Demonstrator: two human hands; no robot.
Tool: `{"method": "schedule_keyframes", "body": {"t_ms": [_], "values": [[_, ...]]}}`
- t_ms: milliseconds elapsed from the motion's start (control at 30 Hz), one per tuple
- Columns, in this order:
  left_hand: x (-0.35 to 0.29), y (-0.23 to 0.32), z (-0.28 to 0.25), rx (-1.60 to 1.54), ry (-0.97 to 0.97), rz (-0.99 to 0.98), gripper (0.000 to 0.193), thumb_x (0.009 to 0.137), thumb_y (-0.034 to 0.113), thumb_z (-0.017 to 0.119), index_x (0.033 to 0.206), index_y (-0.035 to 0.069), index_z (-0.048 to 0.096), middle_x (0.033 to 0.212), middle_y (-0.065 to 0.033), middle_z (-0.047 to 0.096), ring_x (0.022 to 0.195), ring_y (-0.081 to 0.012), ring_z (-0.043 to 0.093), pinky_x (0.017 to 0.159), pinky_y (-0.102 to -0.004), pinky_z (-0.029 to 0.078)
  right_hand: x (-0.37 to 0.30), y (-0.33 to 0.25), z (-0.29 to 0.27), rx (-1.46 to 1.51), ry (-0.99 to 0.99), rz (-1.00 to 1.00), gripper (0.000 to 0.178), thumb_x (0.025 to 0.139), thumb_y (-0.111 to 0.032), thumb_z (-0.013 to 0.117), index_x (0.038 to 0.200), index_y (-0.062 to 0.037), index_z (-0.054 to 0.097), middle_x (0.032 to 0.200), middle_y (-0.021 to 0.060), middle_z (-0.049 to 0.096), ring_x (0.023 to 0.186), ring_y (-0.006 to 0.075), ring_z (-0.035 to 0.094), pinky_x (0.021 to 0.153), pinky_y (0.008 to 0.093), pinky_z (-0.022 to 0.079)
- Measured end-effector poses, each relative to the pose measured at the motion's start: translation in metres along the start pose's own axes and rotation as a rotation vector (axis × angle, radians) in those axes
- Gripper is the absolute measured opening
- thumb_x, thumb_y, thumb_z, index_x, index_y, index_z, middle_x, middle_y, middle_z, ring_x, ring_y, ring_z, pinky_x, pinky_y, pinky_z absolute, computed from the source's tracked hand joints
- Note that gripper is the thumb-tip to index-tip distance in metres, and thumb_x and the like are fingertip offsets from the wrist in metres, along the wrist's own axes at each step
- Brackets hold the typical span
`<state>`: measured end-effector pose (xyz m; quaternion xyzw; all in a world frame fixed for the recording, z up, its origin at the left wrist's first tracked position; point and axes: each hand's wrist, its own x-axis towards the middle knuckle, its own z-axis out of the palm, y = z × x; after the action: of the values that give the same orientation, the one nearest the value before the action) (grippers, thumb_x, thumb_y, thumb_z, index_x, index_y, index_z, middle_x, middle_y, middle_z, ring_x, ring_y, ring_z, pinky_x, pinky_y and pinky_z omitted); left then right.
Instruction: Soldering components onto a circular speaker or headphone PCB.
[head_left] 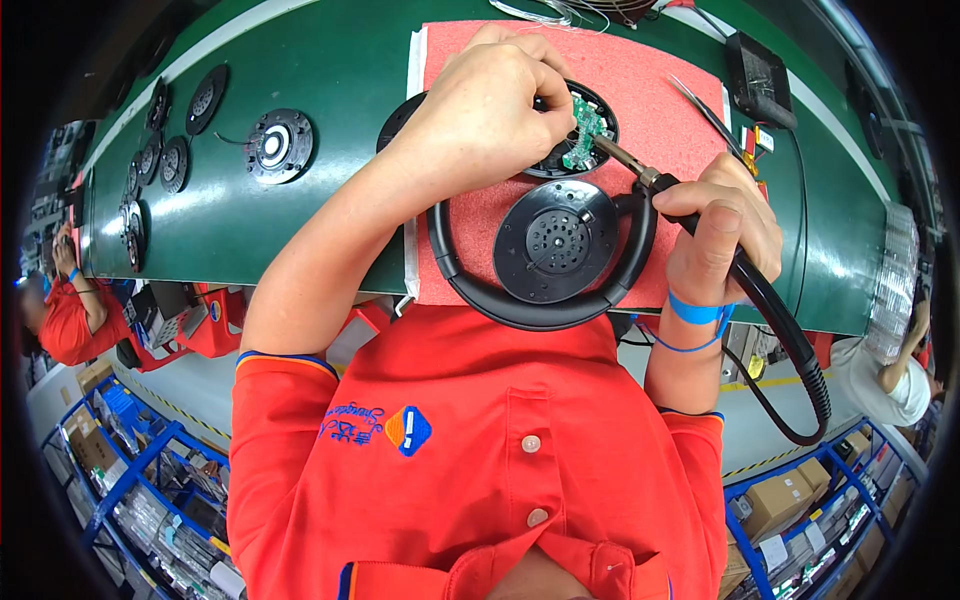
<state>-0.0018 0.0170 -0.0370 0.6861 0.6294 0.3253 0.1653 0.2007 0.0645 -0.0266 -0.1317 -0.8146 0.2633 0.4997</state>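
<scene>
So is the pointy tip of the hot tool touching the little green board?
Touching. The head view shows the soldering iron in the right hand, its metal tip meeting the edge of the green board, no gap visible.

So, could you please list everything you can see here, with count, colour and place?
Circuit board: one, green, in the upper earcup, under the left fingertips.
Soldering iron: one, black, tip at the board.
Headphones: one, black, on the pad.
Pad: one, red, on the belt.
Belt: one, green.
Speaker discs: several, black, left on the belt.
Tweezers: one, metal, right on the pad.
Left hand: on the board.
Right hand: grips the iron.
</scene>
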Motion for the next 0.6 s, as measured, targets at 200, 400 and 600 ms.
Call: {"method": "schedule_keyframes", "body": {"t_ms": [200, 400, 600], "values": [[-0.0002, -0.0001, 0.0001, 0.003, 0.005, -0.001, 0.009, 0.072, 0.009, 0.066, 0.075, 0.001, 0.067, 0.098, -0.0079, 0.064, 0.101, -0.0256, 0.053, 0.091, -0.0345, 0.041, 0.0011, -0.0004, 0.0008, -0.006, 0.002, 0.002, 0.032, 0.09, -0.017, 0.053, 0.064, -0.0014, 0.06, 0.058, 0.0058, 0.06, 0.046, 0.0155, 0.047, 0.045, 0.0266, 0.035], [0.0001, -0.0003, 0.0001, -0.003, 0.0, -0.001, 0.009, 0.072, 0.009, 0.066, 0.076, 0.001, 0.067, 0.098, -0.0077, 0.064, 0.101, -0.0255, 0.053, 0.091, -0.0343, 0.04, 0.0001, 0.0009, 0.0001, -0.006, 0.019, -0.004, 0.032, 0.09, -0.017, 0.053, 0.064, -0.0011, 0.06, 0.058, 0.0056, 0.06, 0.046, 0.0154, 0.046, 0.045, 0.0267, 0.034], [0.001, -0.001, -0.0023, -0.015, -0.039, 0.001, 0.009, 0.073, 0.009, 0.066, 0.077, 0.001, 0.068, 0.099, -0.0086, 0.063, 0.101, -0.0255, 0.054, 0.091, -0.034, 0.041, -0.0008, -0.0003, 0.0007, -0.026, 0.057, 0.037, 0.041, 0.092, -0.024, 0.05, 0.062, 0.0009, 0.059, 0.056, 0.0065, 0.058, 0.048, 0.015, 0.045, 0.046, 0.027, 0.032]]}}
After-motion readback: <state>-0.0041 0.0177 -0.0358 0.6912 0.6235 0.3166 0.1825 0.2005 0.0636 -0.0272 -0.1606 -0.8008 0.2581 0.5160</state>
